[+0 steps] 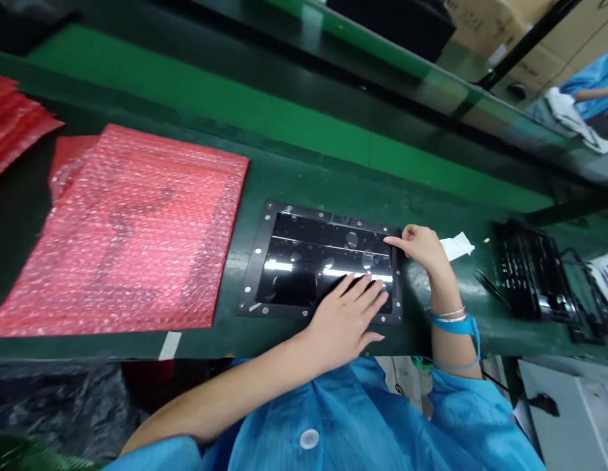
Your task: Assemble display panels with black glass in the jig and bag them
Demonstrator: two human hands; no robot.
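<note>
A black flat screen panel (294,282) lies on the dark green bench, its wide frame dotted with round silver spots. Light reflections and bubble-like patches show on its glossy face. My left hand (346,314) rests flat on the panel's lower right part, palm down, fingers a little spread. At the panel's upper right edge is my right hand (422,247), fingers curled in and thumb stretched left over the frame. Whatever those curled fingers may hold is hidden. A crumpled white paper piece (458,246) lies just beyond the right wrist.
Red bubble-wrap bags (137,242) cover the bench at left, with more red bags (14,124) behind. To the right are black tweezers (493,288) and a stack of glossy black parts (534,275). A glass shelf (431,72) runs above. A co-worker's blue sleeve (595,75) shows at upper right.
</note>
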